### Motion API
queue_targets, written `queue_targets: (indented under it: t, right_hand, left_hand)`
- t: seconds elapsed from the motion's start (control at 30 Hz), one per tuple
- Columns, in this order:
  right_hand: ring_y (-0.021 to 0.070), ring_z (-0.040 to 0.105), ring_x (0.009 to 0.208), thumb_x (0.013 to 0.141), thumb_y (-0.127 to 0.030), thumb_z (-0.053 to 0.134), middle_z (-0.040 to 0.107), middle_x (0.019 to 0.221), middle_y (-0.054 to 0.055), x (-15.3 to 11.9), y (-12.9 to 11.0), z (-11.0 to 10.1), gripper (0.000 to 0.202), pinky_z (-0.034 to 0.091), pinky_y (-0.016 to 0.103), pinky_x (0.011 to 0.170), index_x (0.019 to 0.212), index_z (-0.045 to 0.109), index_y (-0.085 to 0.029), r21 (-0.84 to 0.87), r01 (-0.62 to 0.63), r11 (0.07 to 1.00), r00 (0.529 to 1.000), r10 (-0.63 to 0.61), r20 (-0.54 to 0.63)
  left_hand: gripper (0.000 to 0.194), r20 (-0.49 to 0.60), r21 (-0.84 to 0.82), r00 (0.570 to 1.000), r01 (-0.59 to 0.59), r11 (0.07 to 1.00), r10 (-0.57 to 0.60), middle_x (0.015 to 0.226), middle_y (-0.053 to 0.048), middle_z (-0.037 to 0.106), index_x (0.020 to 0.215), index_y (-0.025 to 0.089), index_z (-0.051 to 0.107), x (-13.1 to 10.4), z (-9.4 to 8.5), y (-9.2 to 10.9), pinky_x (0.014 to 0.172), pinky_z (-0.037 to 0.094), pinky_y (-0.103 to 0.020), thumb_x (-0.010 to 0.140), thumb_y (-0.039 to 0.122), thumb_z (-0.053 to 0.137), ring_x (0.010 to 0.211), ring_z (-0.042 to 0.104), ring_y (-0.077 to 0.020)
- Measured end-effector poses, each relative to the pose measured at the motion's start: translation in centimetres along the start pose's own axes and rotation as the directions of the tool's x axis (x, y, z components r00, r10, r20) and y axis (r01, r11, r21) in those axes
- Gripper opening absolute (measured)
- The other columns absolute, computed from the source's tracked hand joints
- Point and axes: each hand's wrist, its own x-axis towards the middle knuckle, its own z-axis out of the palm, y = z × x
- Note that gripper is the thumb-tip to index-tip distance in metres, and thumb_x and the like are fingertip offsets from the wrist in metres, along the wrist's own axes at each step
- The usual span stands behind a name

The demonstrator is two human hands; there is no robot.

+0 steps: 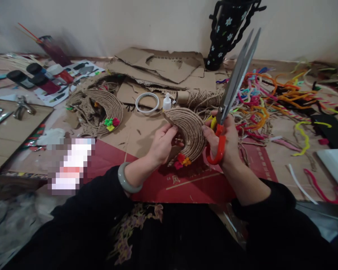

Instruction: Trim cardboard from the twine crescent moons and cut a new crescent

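Note:
A crescent of cardboard [196, 133] covered in rows of jute twine is raised over the table's front, with pink, red and orange flowers [181, 160] at its lower end. My left hand [161, 145] grips its inner left edge, thumb on top. My right hand [230, 139] is closed around a pair of scissors [236, 82] with orange-red handles; the blades point up and slightly apart. The right thumb also presses the crescent's right edge. Something yellow [213, 122] shows beside the scissors' pivot, partly hidden by the hand.
Another twine-covered crescent [114, 107] lies to the left. Behind my hands are a tape roll [147, 102], a glue bottle [166, 102] and a twine roll [205, 97]. Tangled pipe cleaners [270, 90] spread rightward. Paint jars [43, 82] stand at left, a black flowered tumbler [222, 35] at back.

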Motion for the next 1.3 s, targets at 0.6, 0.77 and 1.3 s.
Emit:
queue_targets:
  t: [0.6,0.77,1.3]
  right_hand:
    - [0.0171,0.059,0.071,0.07,-0.042,0.082,0.059,0.082,-0.002,0.1,-0.5,0.3,0.046,0.054,0.037,0.068,0.106,0.054,-0.034,0.064,-0.02,0.998,1.0,0.021,-0.013]
    - [0.0145,0.058,0.064,0.075,-0.052,0.077,0.059,0.081,-0.004,0.0,-0.8,0.2,0.043,0.055,0.036,0.066,0.107,0.055,-0.033,0.144,-0.116,0.983,0.992,0.107,0.066]
    - [0.012,0.048,0.065,0.074,-0.029,0.074,0.049,0.08,-0.005,0.6,0.6,-0.5,0.036,0.048,0.03,0.065,0.105,0.057,-0.029,0.059,-0.13,0.99,0.991,0.128,0.042]
  left_hand:
    - [0.031,-0.014,-0.002,1.0,0.005,1.0,-0.005,0.07,0.001,0.065,0.077,0.018,0.064,0.9,-0.9,0.2,0.047,0.042,-0.02,0.065,0.035,0.086,0.055,0.054,-0.0073]
    - [0.034,-0.035,-0.06,0.999,0.02,0.998,-0.022,0.055,0.006,0.05,0.064,0.017,0.056,1.8,-1.9,1.1,0.044,0.036,-0.018,0.068,0.035,0.084,0.048,0.043,-0.0044]
    - [0.028,0.11,0.133,0.977,0.167,0.977,-0.182,0.076,-0.002,0.069,0.084,0.016,0.069,0.4,-1.0,0.8,0.067,0.052,-0.025,0.086,0.044,0.071,0.071,0.065,-0.0134]
